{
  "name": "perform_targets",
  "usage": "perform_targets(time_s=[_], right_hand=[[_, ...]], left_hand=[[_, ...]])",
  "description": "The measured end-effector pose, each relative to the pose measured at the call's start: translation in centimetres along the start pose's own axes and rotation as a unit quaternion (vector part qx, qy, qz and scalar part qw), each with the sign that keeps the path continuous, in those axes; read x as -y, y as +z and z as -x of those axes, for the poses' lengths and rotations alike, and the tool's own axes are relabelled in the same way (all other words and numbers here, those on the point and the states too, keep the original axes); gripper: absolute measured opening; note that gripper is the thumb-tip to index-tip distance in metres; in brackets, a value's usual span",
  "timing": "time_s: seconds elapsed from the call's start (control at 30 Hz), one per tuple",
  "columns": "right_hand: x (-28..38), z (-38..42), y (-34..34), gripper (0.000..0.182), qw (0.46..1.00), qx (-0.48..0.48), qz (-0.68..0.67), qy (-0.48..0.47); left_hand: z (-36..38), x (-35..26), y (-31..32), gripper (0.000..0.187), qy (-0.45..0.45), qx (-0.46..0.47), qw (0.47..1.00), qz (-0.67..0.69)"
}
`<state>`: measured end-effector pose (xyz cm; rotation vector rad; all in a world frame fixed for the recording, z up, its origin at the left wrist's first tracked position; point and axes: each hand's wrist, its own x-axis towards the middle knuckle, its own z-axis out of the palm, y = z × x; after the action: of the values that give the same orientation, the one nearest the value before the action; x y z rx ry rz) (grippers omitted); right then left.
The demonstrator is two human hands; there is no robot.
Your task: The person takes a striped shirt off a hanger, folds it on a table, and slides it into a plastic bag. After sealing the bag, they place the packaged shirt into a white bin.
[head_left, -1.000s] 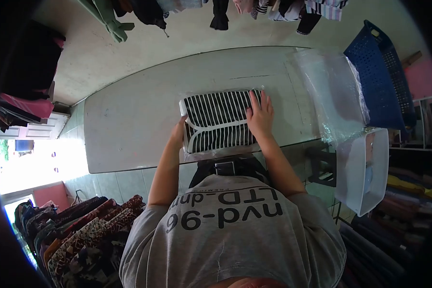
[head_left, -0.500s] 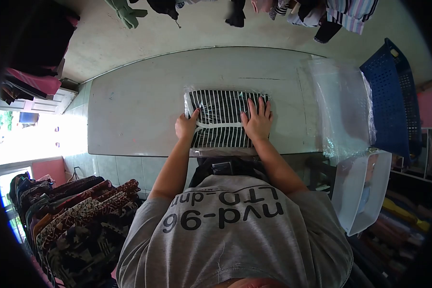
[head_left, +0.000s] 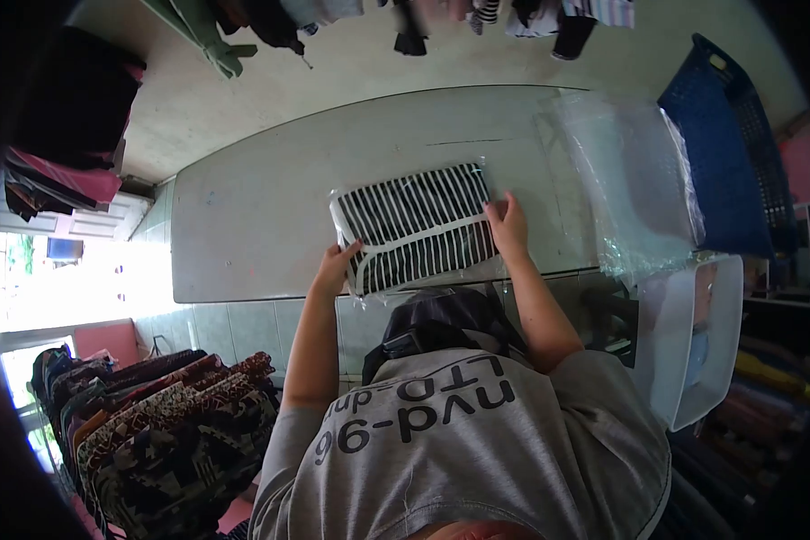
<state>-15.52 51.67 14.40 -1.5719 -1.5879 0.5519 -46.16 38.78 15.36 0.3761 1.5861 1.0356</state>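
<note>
A folded black-and-white striped garment in a clear plastic bag [head_left: 414, 216] slants over the table, its right side turned farther from me. My left hand [head_left: 335, 265] pinches the near left corner, thumb on top and the fingers mostly hidden below. At the right edge, my right hand [head_left: 509, 227] grips the bag's side with the thumb against the stripes. A white band runs across the garment and forks near the left end. Loose clear film sticks out past the folded cloth at the corners.
The pale table [head_left: 252, 207] lies under the package. To the right are a stack of clear plastic bags [head_left: 621, 180], a blue basket [head_left: 715, 153] and a white bin [head_left: 670, 351]. Patterned clothes [head_left: 171, 432] hang at lower left; more garments [head_left: 202, 40] hang along the wall.
The bagged garment has turned from square to slanted. My right hand went from lying flat on it to holding its right edge; my left hand moved down to the near left corner.
</note>
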Motion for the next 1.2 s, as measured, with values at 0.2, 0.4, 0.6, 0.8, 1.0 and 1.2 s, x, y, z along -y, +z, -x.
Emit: perform_targets(time_s=[0.2,0.4,0.6,0.8,1.0,1.2], right_hand=[[-2.2,3.7,-1.8,0.049,0.977,0.2,-0.008,0.079],[-2.1,10.8,-4.3,0.056,0.959,0.227,-0.116,0.126],[-2.3,20.9,-8.8,0.052,0.938,0.278,-0.13,0.158],[-5.6,24.9,-14.8,0.049,0.945,0.265,-0.105,0.16],[-11.9,22.6,-23.3,0.049,0.97,0.136,-0.136,0.15],[-16.4,17.1,-39.5,0.04,0.943,0.028,-0.278,0.182]], left_hand=[[3.0,5.1,-0.3,0.033,0.019,0.029,0.992,0.121],[10.1,10.7,-2.1,0.027,0.016,0.018,0.988,0.15],[19.7,19.0,-2.9,0.027,0.045,0.0,0.986,0.163],[22.9,22.3,1.2,0.025,0.007,0.033,0.988,0.149],[22.3,19.2,11.7,0.02,0.036,0.112,0.987,0.108],[23.6,14.2,29.5,0.028,0.099,0.248,0.963,0.03]])
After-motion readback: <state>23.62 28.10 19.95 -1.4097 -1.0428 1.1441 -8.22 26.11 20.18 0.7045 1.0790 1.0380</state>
